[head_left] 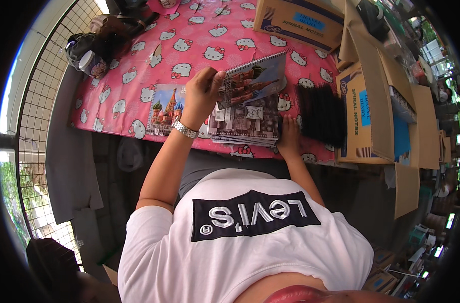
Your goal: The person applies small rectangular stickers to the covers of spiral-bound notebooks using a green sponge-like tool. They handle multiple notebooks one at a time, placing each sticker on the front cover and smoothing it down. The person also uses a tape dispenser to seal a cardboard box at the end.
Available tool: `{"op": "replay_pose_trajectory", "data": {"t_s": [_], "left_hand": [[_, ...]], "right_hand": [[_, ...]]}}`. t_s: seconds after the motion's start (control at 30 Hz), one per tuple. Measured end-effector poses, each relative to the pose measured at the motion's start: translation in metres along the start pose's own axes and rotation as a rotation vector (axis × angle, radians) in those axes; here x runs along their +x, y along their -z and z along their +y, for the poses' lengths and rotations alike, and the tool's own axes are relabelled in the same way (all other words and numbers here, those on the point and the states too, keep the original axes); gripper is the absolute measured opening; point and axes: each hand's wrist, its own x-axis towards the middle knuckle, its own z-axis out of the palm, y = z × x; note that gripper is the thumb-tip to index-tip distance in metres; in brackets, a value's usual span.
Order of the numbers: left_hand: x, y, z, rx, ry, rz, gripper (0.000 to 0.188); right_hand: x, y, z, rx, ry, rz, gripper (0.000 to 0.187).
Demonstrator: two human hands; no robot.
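Note:
A spiral notebook (255, 78) with a picture of a domed cathedral on its cover is raised and tilted above the table. My left hand (203, 93), with a metal watch on the wrist, pinches its left edge. Below it lies a stack of spiral notebooks (245, 123), the top one showing a grey, photo-like cover. Beside the stack's right edge, my right hand (289, 134) rests with its fingers stretched out; whether it touches the stack I cannot tell. Another cathedral-cover notebook (161, 111) lies flat to the left, partly hidden by my left arm.
The table has a pink patterned cover (214, 50). A black heap of thin strands (320, 113) lies right of my right hand. Beyond it stands an open cardboard box (361, 136); another box (295, 28) is at the back. A cup (92, 64) and dark bags (108, 33) sit far left.

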Motion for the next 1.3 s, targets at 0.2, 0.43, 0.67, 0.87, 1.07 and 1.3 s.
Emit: {"op": "replay_pose_trajectory", "data": {"t_s": [0.2, 0.43, 0.67, 0.87, 1.07, 1.3], "left_hand": [[-0.003, -0.007, -0.001, 0.181, -0.278, 0.104, 0.021], [-0.004, -0.005, -0.009, -0.126, -0.028, 0.024, 0.016], [-0.009, 0.001, -0.022, -0.143, -0.123, -0.006, 0.014], [-0.016, -0.003, -0.014, -0.120, -0.261, 0.074, 0.019], [-0.017, 0.023, 0.025, 0.309, -0.480, 0.124, 0.029], [0.020, 0.103, 0.057, 0.993, -0.517, 0.074, 0.012]], "right_hand": [[0.022, 0.047, -0.003, 0.359, -0.260, 0.069, 0.047], [0.108, 0.145, -0.133, 0.688, 0.278, 0.143, 0.050], [0.126, 0.146, -0.166, 0.579, 0.334, 0.140, 0.047], [0.124, 0.151, -0.159, 1.037, 0.092, -0.260, 0.040], [0.101, 0.136, -0.145, 1.514, -0.034, -0.371, 0.037], [0.058, 0.087, -0.018, 0.670, -0.322, -0.062, 0.043]]}}
